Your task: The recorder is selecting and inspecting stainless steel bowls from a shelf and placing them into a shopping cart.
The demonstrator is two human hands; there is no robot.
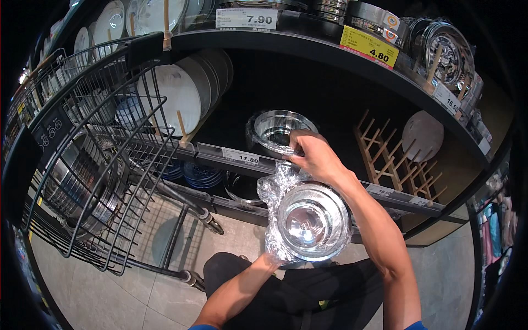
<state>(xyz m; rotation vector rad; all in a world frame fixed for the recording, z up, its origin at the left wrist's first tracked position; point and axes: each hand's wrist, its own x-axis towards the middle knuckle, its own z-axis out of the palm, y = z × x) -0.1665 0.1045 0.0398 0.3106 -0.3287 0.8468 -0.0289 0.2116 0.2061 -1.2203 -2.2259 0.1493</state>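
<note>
A stainless steel bowl (313, 222) in clear plastic wrap is held up over my knees. My left hand (273, 260) supports it from the lower left, its fingers mostly hidden behind the crumpled wrap (275, 237). On the middle shelf, close to the front lip, stands another wrapped steel bowl (284, 119). My right hand (311, 150) pinches its near rim between thumb and fingers.
A black wire shopping cart (140, 86) at left holds a stack of steel bowls (78, 173). Wooden peg racks (381, 152) and plates (169, 99) flank the shelf bowl. Price tags (241, 156) line the shelf edges. Steelware (447, 53) fills the upper shelf; blue bowls (202, 175) sit below.
</note>
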